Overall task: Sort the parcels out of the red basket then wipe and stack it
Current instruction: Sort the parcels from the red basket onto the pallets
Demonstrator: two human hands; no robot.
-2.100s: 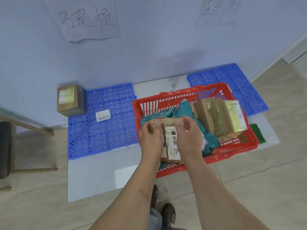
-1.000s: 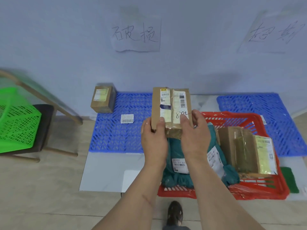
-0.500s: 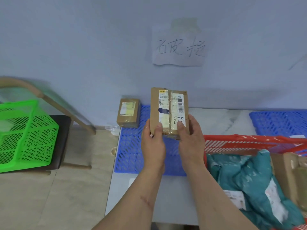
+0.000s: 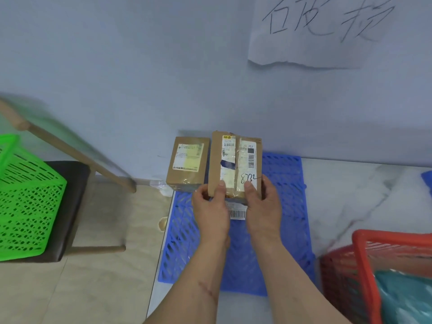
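The red basket (image 4: 364, 265), slatted plastic holding a teal bag (image 4: 406, 298), sits at near right, while left hand (image 4: 211, 210) and right hand (image 4: 263, 208) pinch a taped cardboard parcel (image 4: 236, 162) above the blue lattice pallet (image 4: 280, 195), beside a boxy parcel (image 4: 188, 162) against the wall.

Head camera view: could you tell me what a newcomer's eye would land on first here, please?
First, the taped cardboard parcel at centre, gripped by the left hand and right hand above the blue pallet, beside a second box against the wall. Next, the bright green basket on a chair at far left, and the red basket at lower right.
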